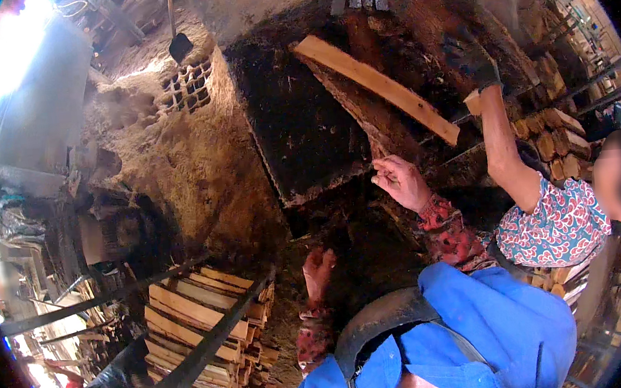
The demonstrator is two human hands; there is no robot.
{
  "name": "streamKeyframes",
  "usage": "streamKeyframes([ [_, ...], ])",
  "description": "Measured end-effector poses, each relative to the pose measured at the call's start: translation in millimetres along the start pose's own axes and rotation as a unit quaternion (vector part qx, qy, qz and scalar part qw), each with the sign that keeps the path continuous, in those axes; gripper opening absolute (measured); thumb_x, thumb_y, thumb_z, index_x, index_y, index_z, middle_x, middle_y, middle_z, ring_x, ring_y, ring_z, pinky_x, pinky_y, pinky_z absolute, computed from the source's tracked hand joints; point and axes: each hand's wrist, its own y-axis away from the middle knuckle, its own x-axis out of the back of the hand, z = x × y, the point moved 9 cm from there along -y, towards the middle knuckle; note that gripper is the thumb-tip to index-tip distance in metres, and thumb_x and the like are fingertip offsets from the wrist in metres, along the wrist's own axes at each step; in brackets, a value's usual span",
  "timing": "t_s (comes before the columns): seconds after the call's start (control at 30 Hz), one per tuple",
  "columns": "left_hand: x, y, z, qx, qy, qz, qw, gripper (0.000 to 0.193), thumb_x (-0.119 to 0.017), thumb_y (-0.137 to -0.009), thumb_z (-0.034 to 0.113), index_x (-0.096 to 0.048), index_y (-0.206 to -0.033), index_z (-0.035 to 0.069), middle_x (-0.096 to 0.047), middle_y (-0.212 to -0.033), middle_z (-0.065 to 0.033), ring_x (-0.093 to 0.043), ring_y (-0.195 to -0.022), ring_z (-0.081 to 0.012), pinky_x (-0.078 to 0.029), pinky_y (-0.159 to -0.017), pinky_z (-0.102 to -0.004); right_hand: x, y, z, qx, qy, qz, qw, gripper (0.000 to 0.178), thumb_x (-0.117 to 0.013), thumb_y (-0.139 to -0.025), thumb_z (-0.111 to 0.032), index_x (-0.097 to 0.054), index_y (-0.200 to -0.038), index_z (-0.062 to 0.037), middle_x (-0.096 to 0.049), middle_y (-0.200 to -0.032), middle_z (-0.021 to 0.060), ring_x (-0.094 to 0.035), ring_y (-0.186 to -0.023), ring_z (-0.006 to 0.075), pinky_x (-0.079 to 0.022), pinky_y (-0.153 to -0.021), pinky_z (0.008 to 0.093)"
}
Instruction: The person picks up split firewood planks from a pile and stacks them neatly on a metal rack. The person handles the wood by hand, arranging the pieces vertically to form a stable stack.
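My right hand [401,181] is raised beside the near corner of a dark, sooty slab [304,114], its fingers curled in; whatever they may hold is too small to make out. Lower and to the left, my left hand [319,272] hangs in shadow with its fingers folded, and nothing shows in it. A pale wooden plank [379,86] lies slanting beyond my right hand, across a darker, rough board [350,99]. Neither of my hands touches the pale plank.
At right, a co-worker in a patterned shirt [553,222] reaches over the dark surface with a gloved hand [474,63]. Stacked boards [199,312] stand at lower left behind a dark metal bar [199,349]. A clay wall [184,167] and a shovel [181,47] are farther off.
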Motion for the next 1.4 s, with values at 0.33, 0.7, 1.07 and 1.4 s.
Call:
streamKeyframes([
  [0.33, -32, -32, 58, -0.012, 0.020, -0.108, 0.994, 0.042, -0.074, -0.088, 0.022, -0.058, -0.115, -0.005, -0.069, -0.095, -0.0088, -0.064, -0.082, -0.0131, -0.051, -0.071, -0.0274, 133, -85, 103, -0.044, 0.395, 0.185, 0.899, 0.051, -0.071, -0.083, -0.028, -0.056, -0.125, -0.0020, -0.054, -0.125, 0.0199, -0.053, -0.117, 0.0369, -0.046, -0.095, 0.0432],
  [0.7, 37, -44, 52, -0.004, 0.030, -0.086, 0.996, 0.041, -0.072, -0.089, 0.023, -0.058, -0.115, -0.005, -0.068, -0.093, -0.0065, -0.063, -0.079, -0.0125, -0.049, -0.067, -0.0258, 133, -105, 72, -0.151, 0.344, 0.157, 0.913, 0.071, -0.074, -0.077, -0.043, -0.053, -0.129, 0.0006, -0.063, -0.110, 0.0239, -0.062, -0.103, 0.0397, -0.050, -0.089, 0.0447],
  [1.07, -8, -46, 78, -0.002, 0.020, -0.079, 0.997, 0.039, -0.071, -0.090, 0.024, -0.059, -0.114, -0.005, -0.068, -0.094, -0.0075, -0.065, -0.081, -0.0139, -0.052, -0.071, -0.0274, 67, -101, 77, -0.130, 0.266, 0.141, 0.945, 0.089, -0.069, -0.079, -0.056, -0.040, -0.141, 0.0001, -0.044, -0.138, 0.0310, -0.050, -0.120, 0.0471, -0.045, -0.098, 0.0493],
  [1.4, -36, -48, 109, -0.007, -0.015, -0.112, 0.994, 0.035, -0.068, -0.092, 0.023, -0.061, -0.113, -0.004, -0.069, -0.095, -0.0094, -0.067, -0.085, -0.0171, -0.055, -0.077, -0.0306, 51, -85, 26, -0.171, 0.360, 0.012, 0.917, 0.101, -0.081, -0.069, -0.036, -0.027, -0.148, -0.0044, -0.026, -0.145, 0.0205, -0.041, -0.126, 0.0431, -0.043, -0.099, 0.0516],
])
